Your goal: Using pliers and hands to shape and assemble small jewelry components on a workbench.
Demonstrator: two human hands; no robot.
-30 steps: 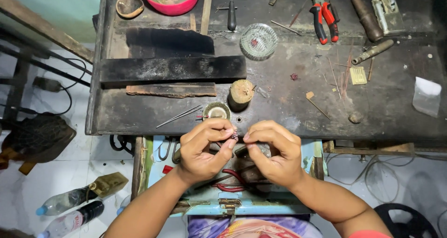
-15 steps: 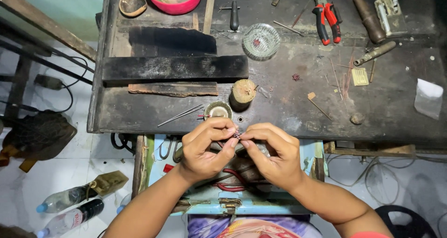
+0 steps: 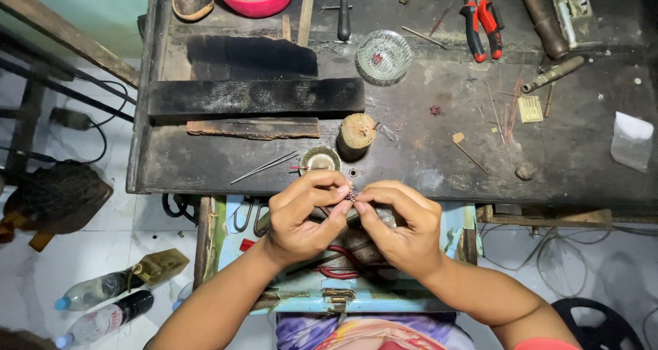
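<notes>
Here the left hand [image 3: 296,220] and right hand [image 3: 404,228] pinch a tiny reddish piece [image 3: 351,195] between fingertips — fine assembly, seemingly mid-step — needing steady, delicate pressure.

We are in a small craft workshop: a scorched, scarred table [image 3: 439,158] carries red-handled pliers [image 3: 482,21], tweezers [image 3: 264,167] and wire scraps [image 3: 507,107].

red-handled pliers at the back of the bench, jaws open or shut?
Shut, as far as the view shows. The red-handled pliers lie flat on the workbench with both handles side by side, nearly parallel; the tip is cut off by the picture's top edge.
</notes>
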